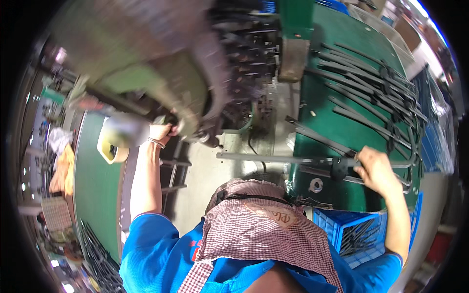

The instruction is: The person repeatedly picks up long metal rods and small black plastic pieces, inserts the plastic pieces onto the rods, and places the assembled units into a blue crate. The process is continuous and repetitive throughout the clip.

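My right hand [380, 171] is closed around the end of a long grey metal rod with a dark round fitting [338, 169]. The bare part of that rod [273, 158] reaches left past the edge of the green table, toward the machine. Other grey rods with black joints [364, 93] lie in a loose pile on the table, beyond my right hand. At the lower part of the blurred machine [190, 88], my left hand [163, 133] has its fingers curled on something dark that I cannot make out.
The green table [337, 29] spans the right side. A blue crate [337, 229] holding dark rods stands under its near edge. Left are a second green surface [97, 180], a yellow-white ring-shaped object [115, 154] and a dark rack [175, 171]. More rods [100, 259] lie lower left.
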`<control>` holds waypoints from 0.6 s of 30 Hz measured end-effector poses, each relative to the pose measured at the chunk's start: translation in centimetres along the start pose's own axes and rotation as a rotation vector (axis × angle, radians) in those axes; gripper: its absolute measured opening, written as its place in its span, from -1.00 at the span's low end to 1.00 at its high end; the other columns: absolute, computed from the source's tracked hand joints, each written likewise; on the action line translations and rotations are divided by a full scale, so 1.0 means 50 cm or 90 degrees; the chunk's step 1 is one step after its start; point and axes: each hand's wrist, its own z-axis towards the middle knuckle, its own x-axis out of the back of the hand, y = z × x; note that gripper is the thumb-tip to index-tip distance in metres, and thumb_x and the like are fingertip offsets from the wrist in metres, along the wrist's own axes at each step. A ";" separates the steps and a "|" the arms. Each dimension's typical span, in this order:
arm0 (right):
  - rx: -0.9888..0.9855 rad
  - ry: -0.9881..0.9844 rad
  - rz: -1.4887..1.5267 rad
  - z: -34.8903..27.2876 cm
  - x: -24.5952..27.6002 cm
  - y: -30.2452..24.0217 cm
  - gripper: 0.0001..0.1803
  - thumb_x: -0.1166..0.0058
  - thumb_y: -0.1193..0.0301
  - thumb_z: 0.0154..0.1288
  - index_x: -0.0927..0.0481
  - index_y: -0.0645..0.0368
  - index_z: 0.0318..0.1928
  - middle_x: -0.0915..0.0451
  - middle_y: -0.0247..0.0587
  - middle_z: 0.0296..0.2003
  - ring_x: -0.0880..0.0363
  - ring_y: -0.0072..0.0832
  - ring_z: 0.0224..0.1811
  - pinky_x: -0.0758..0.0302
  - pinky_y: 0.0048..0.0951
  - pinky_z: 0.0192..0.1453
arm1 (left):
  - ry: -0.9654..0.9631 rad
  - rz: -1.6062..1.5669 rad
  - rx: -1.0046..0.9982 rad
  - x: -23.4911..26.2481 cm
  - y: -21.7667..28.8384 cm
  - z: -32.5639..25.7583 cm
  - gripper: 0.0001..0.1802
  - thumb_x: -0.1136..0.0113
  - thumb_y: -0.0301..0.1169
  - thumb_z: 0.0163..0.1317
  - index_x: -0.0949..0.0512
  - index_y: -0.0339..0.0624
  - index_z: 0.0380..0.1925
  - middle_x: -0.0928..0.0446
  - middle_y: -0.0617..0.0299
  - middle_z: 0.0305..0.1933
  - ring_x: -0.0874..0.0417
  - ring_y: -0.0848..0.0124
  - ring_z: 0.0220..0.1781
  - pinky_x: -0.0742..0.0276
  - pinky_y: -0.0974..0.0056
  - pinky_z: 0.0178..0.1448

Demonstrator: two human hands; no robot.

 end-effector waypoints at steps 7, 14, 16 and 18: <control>0.168 -0.001 -0.036 0.102 -0.087 -0.110 -0.69 -0.37 0.41 -0.01 -0.53 0.15 -0.26 -0.51 -0.20 -0.48 -0.63 -0.20 -0.38 -0.52 -0.19 -0.35 | -0.168 0.064 0.041 -0.033 -0.006 -0.069 -0.96 -0.22 -0.62 0.20 -0.63 -0.38 -0.39 -0.67 0.10 -0.44 -0.45 0.62 -0.64 -0.28 0.52 -0.63; 0.210 0.065 0.000 0.202 -0.164 -0.200 -0.79 -0.28 0.44 0.04 -0.55 0.17 -0.30 -0.49 -0.18 -0.47 -0.60 -0.18 -0.35 -0.52 -0.18 -0.30 | -0.177 0.111 0.081 -0.046 -0.006 -0.055 -0.95 -0.26 -0.55 0.19 -0.63 -0.33 -0.41 -0.61 0.21 -0.52 -0.41 0.64 -0.68 -0.19 0.48 -0.66; 0.210 0.065 0.022 0.233 -0.177 -0.234 -0.80 -0.26 0.42 0.08 -0.55 0.16 -0.29 -0.50 -0.17 -0.44 -0.60 -0.17 -0.31 -0.52 -0.16 -0.26 | -0.191 0.081 0.102 -0.031 -0.016 -0.050 -0.95 -0.26 -0.53 0.22 -0.62 -0.30 -0.35 -0.55 0.28 -0.57 -0.40 0.63 -0.68 -0.19 0.45 -0.65; 0.169 0.042 0.042 0.264 -0.204 -0.271 -0.75 -0.28 0.42 0.08 -0.57 0.14 -0.20 -0.51 -0.17 -0.39 -0.59 -0.13 -0.26 -0.52 -0.14 -0.22 | -0.183 0.100 0.078 -0.012 -0.016 -0.071 -0.93 -0.28 -0.55 0.23 -0.61 -0.26 -0.29 -0.46 0.36 -0.63 -0.41 0.62 -0.66 -0.19 0.40 -0.63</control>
